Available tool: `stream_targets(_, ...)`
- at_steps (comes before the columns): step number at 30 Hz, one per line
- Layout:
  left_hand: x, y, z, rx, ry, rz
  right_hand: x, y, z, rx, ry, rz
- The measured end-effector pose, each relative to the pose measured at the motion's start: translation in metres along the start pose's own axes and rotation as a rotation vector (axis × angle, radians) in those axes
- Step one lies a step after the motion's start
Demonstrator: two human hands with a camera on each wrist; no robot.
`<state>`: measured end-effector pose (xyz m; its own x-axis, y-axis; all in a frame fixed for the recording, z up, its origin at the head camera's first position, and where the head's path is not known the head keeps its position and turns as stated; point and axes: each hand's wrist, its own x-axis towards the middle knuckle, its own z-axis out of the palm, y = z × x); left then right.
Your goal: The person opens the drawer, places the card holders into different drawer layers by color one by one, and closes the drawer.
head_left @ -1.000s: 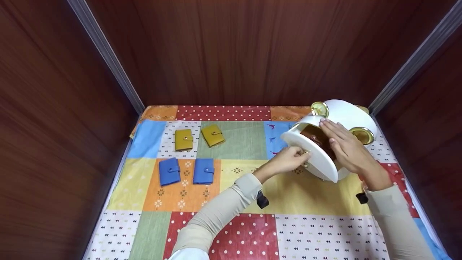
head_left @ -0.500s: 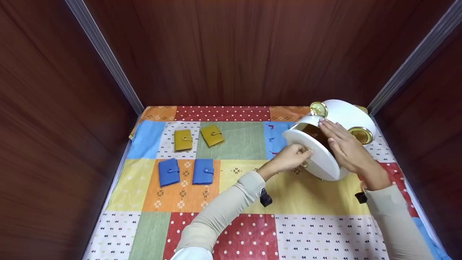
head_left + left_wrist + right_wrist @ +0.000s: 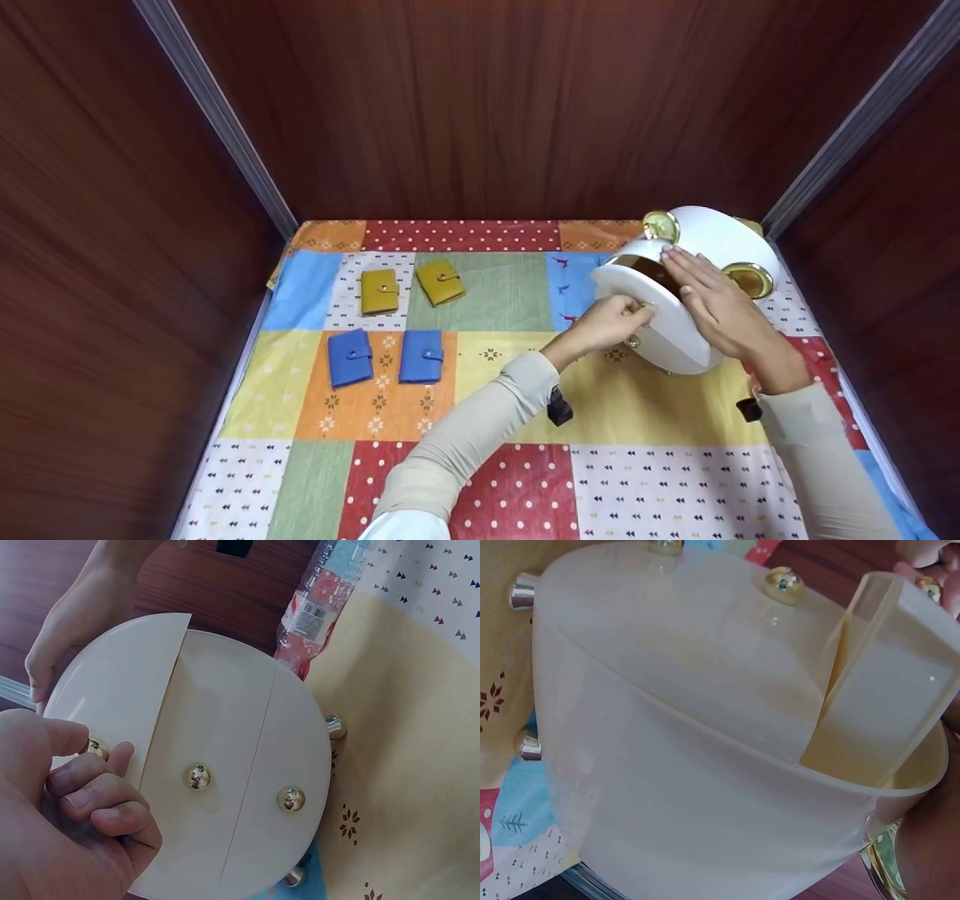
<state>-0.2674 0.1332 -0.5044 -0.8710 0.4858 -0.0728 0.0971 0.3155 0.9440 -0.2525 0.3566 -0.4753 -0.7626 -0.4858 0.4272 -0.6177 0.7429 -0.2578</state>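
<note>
At the right of the table stands a white rounded drawer box point(image 3: 720, 236) with gold-rimmed round parts, gold knobs and small metal feet. Its top drawer point(image 3: 900, 667) is partly out, the front standing clear of the body. My left hand point(image 3: 613, 324) pinches the gold knob point(image 3: 97, 748) on that drawer between thumb and fingers. Flat on top of the box, beside the drawer opening, rests my right hand point(image 3: 718, 304), its fingers straight. The two lower drawers point(image 3: 217, 742) are flush. What lies inside the top drawer is hidden now.
Two yellow snap wallets point(image 3: 379, 292) and two blue ones point(image 3: 421, 356) lie on the left of the patchwork cloth point(image 3: 510, 390). A plastic bottle point(image 3: 311, 622) lies beside the box in the left wrist view. Brown panels point(image 3: 487, 112) enclose the table.
The top drawer has slid further into the box, my left hand moving right with its knob. A brown wallet seen in the drawer earlier is covered now. My right hand has stayed put.
</note>
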Motion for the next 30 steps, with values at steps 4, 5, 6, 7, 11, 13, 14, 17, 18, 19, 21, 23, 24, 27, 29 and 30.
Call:
stream_targets(4,0.004,0.001,0.001,-0.016,-0.002,-0.008,0.001,0.0,0.001,-0.002,0.006,-0.017)
stream_targets(5,0.004,0.001,0.001,-0.021,-0.003,-0.007,0.001,0.0,0.001,-0.002,0.01,-0.023)
stream_targets(6,0.005,0.001,0.002,-0.021,-0.004,-0.004,0.001,0.0,0.001,-0.002,0.013,-0.028)
stream_targets(7,0.006,0.001,0.002,-0.017,-0.004,0.001,0.001,0.0,0.001,-0.002,0.016,-0.032)
stream_targets(11,0.008,0.001,0.003,-0.006,-0.004,0.014,0.001,0.0,0.002,0.0,0.026,-0.038)
stream_targets(13,0.009,0.001,0.004,-0.005,-0.003,0.013,0.001,0.0,0.002,0.0,0.021,-0.037)
stream_targets(14,0.01,0.001,0.004,-0.007,-0.002,0.013,0.001,0.001,0.002,0.0,0.019,-0.036)
stream_targets(17,0.011,0.002,0.004,-0.013,-0.005,0.013,0.0,0.001,0.002,-0.002,0.015,-0.028)
stream_targets(18,0.012,0.003,0.005,-0.019,-0.006,0.014,0.0,0.001,0.002,-0.002,0.013,-0.023)
stream_targets(19,0.013,0.003,0.005,-0.02,-0.005,0.015,0.0,0.001,0.002,-0.001,0.014,-0.02)
stream_targets(21,0.013,0.003,0.006,-0.029,-0.004,0.012,-0.001,0.001,0.002,-0.004,0.016,-0.016)
stream_targets(23,0.014,0.004,0.007,-0.027,0.002,0.01,-0.001,0.001,0.002,-0.004,0.017,-0.013)
stream_targets(24,0.015,0.004,0.007,-0.034,0.003,0.006,-0.001,0.001,0.002,-0.005,0.017,-0.012)
stream_targets(27,0.015,0.005,0.008,-0.041,0.007,0.001,0.0,0.0,0.002,-0.006,0.017,-0.011)
stream_targets(29,0.016,0.005,0.009,-0.047,0.009,-0.004,0.0,0.0,0.002,-0.006,0.018,-0.011)
stream_targets(30,0.017,0.005,0.01,-0.053,0.008,-0.006,0.0,0.0,0.002,-0.006,0.018,-0.011)
